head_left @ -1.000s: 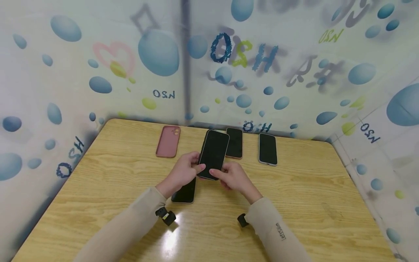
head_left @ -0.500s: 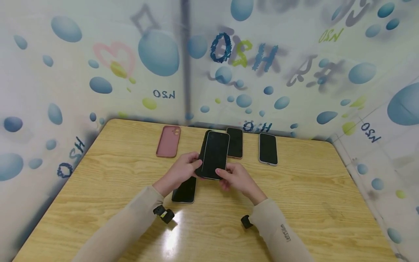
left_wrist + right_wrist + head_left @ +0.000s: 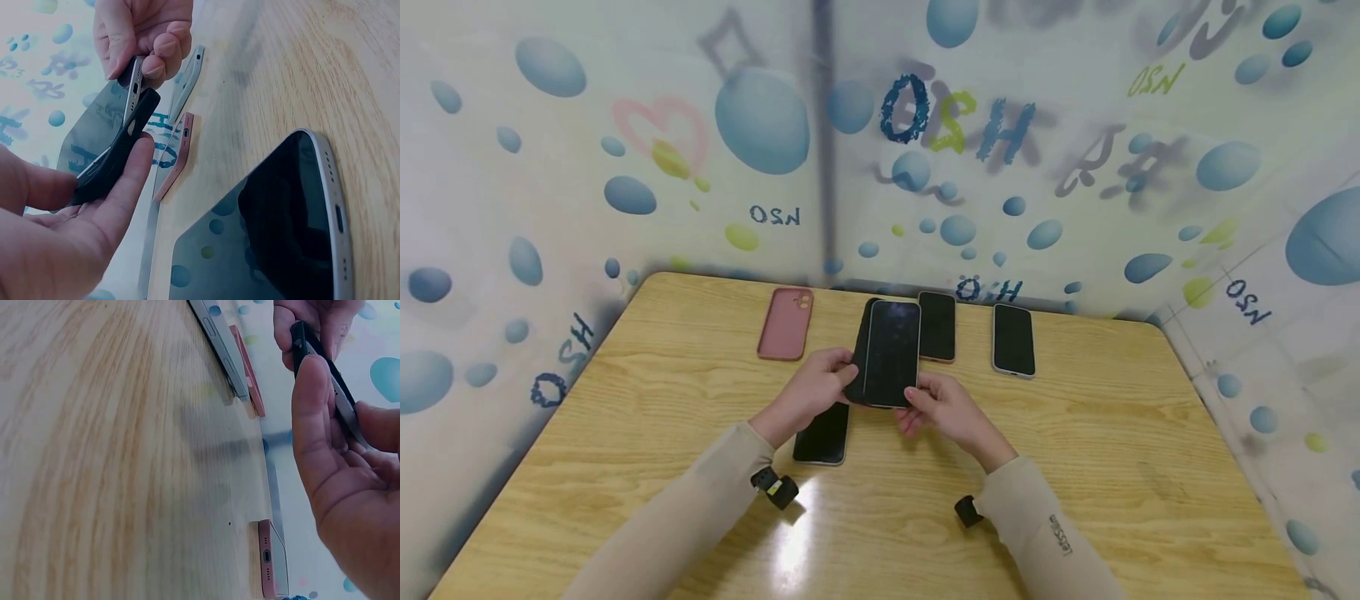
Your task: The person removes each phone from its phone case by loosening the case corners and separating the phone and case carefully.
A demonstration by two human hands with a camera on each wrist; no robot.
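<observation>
On the pale wood-grain surface (image 3: 1120,433) we are noting a pink phone case (image 3: 785,323) at back left, a pink-edged black-screened phone (image 3: 937,325) at back centre and a pale-edged black-screened phone (image 3: 1013,340) farther right. The left hand (image 3: 812,387) is partly hiding a silver-edged phone (image 3: 822,437); its fingers are gripping a flexible black case (image 3: 112,165). The right hand (image 3: 947,412) is pinching a silver-rimmed black-screened phone (image 3: 892,354) at its lower right corner. We are seeing it overlapping the black case, raised off the surface.
</observation>
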